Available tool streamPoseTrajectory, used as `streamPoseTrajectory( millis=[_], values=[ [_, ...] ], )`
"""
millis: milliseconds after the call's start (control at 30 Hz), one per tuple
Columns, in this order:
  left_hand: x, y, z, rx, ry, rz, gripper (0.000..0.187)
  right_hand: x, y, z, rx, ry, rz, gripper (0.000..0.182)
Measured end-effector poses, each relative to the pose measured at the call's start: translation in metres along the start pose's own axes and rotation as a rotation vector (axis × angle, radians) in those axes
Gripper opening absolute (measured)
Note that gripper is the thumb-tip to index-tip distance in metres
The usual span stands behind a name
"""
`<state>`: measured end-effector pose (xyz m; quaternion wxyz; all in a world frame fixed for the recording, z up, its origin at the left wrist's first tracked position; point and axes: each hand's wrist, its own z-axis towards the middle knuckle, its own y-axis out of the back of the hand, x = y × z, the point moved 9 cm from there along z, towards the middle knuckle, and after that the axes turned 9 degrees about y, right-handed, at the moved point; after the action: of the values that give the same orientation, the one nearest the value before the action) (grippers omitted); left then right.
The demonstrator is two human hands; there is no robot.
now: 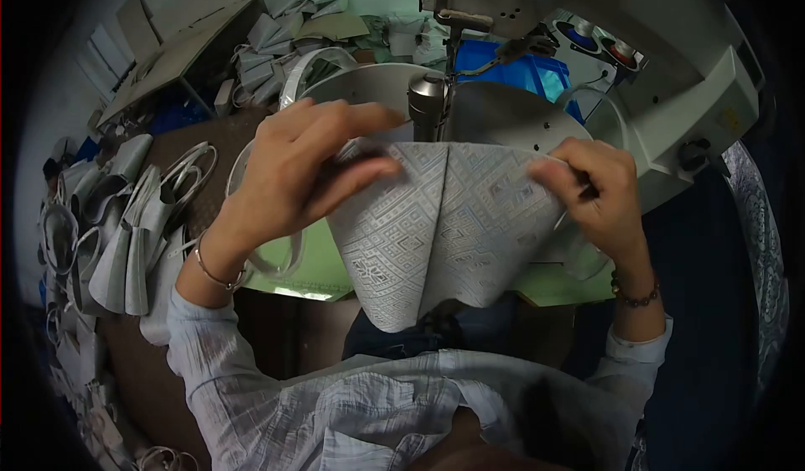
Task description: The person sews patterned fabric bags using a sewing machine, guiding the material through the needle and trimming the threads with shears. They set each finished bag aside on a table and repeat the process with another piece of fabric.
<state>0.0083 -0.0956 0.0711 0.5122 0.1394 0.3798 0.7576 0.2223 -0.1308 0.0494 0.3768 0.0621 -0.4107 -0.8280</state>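
Note:
A silver-grey patterned fabric piece (478, 228) with a seam down its middle hangs in front of a sewing machine (671, 102). My right hand (597, 190) grips its upper right edge, thumb on the near face and fingers curled. At the upper left corner, my left hand (310, 156) has thumb and fingers apart, the thumb overlapping the fabric. Just behind the top edge stands the machine's metal post (428, 98), close to my left fingertips. Part of the fabric's far side is hidden.
Grey sewn pieces with white cords (126, 253) are heaped at the left. More fabric pieces (289, 39) lie at the back. A green work surface (323, 261) is below my hands. Behind the machine are a blue crate (495, 58) and thread spools (579, 31).

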Motion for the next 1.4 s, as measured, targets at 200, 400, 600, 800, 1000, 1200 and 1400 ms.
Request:
streamPoseTrajectory(
  millis=[200,400,600,800,1000,1200,1400],
  values=[
    [0.048,-0.039,0.046,0.134,0.051,-0.017,0.014,-0.071,-0.025,0.021,0.075,-0.315,0.025,0.036],
    [0.069,-0.056,0.065,0.265,0.152,0.045,0.016,-0.097,-0.032,0.031,0.178,-0.346,-0.018,0.055],
    [0.069,-0.063,0.074,0.344,0.166,0.054,0.017,-0.102,-0.032,0.028,0.243,-0.405,-0.03,0.052],
    [0.072,-0.068,0.082,0.366,0.114,0.053,0.017,-0.107,-0.029,0.029,0.219,-0.418,-0.053,0.054],
    [0.077,-0.066,0.082,0.284,0.073,0.002,0.024,-0.11,-0.032,0.025,0.249,-0.451,-0.066,0.054],
    [0.082,-0.069,0.081,0.318,0.137,-0.065,0.024,-0.106,-0.03,0.026,0.181,-0.428,-0.011,0.053],
    [0.09,-0.073,0.077,0.359,0.254,-0.151,0.025,-0.111,-0.034,0.028,0.215,-0.413,0.031,0.05]
  ],
)
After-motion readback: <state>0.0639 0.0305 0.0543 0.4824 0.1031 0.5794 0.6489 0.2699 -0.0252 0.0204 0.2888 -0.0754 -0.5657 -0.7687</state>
